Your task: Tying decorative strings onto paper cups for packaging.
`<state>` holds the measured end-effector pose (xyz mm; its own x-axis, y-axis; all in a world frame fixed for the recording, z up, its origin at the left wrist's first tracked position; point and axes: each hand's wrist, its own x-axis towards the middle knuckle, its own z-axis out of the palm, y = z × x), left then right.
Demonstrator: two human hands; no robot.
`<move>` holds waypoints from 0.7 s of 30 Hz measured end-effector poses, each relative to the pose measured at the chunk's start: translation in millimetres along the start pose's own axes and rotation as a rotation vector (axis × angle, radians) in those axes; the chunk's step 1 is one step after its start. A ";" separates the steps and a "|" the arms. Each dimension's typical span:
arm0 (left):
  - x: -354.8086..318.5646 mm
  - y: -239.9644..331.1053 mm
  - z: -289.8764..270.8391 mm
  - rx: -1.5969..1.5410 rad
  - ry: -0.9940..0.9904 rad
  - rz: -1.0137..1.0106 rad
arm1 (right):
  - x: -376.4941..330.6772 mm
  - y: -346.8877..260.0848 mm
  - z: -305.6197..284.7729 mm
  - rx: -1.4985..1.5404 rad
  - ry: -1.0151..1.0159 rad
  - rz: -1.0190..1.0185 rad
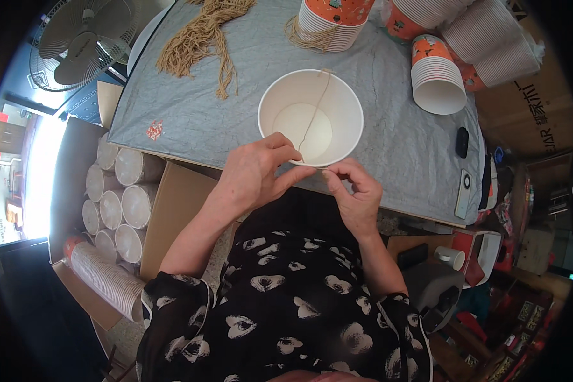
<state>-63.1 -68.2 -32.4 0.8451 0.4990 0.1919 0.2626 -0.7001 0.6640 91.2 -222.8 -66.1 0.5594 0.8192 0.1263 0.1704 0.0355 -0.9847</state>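
Observation:
A white paper bucket (310,116) stands upright at the near edge of the table (191,121), which is covered with grey cloth. A thin tan string (316,105) runs across its inside from the far rim down to the near rim. My left hand (256,170) pinches the near rim and the string's end. My right hand (355,194) holds the rim just to the right, with fingers curled on it.
A bundle of tan strings (200,38) lies on the far left of the cloth. Stacks of orange-and-white paper cups (436,76) stand and lie at the far right. Two dark small devices (463,141) rest at the right edge. A box of cup stacks (118,197) and a fan (86,41) are to the left.

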 end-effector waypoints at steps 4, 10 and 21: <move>11.2 -1.2 4.6 -0.104 -0.057 0.069 | 15.3 -29.2 -11.9 -0.257 -0.070 -0.328; 13.7 -4.2 14.2 -0.648 -0.078 -0.213 | 36.4 -27.7 -19.3 -0.316 -0.076 -0.310; 18.0 8.8 -10.6 -1.115 -0.120 -0.345 | 33.3 -24.1 -24.5 0.024 -0.154 0.149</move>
<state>-50.6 -60.0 -15.4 0.8631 0.4817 -0.1518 -0.0168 0.3279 0.9446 125.6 -210.4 -35.2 0.4465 0.8939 -0.0385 0.0749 -0.0802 -0.9940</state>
